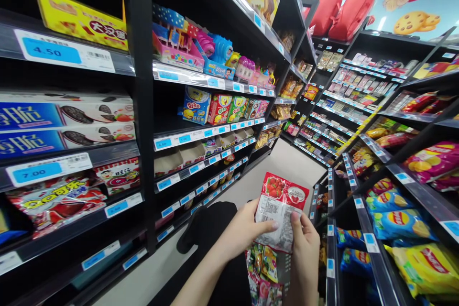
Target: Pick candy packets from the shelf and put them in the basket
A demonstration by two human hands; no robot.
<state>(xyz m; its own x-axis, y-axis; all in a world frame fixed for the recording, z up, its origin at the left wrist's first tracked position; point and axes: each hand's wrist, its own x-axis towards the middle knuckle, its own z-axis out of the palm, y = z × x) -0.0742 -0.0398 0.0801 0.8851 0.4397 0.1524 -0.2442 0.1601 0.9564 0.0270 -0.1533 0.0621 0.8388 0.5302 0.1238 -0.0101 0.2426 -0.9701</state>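
Note:
Both of my hands hold a red and white candy packet (pixel 283 201), its printed back turned towards me. Strawberries show on its red upper part, and small text and a barcode cover the pale part. My left hand (pixel 253 222) grips the left side with the thumb across the front. On the right edge, my right hand (pixel 304 236) pinches the packet with the thumb in front. Below the packet, several small colourful snack packets (pixel 263 263) lie in a grey container, partly hidden by my hands and the packet.
Shelves on the left carry yellow snack boxes (pixel 82 19), wafer boxes (pixel 68 124), gummy bags (pixel 60 201) and small candy boxes (pixel 222 105). Chip bags (pixel 401 224) fill the right shelves. A pale floor aisle (pixel 294 162) runs ahead to stocked back shelves (pixel 358 91). Red bags (pixel 344 12) sit on top.

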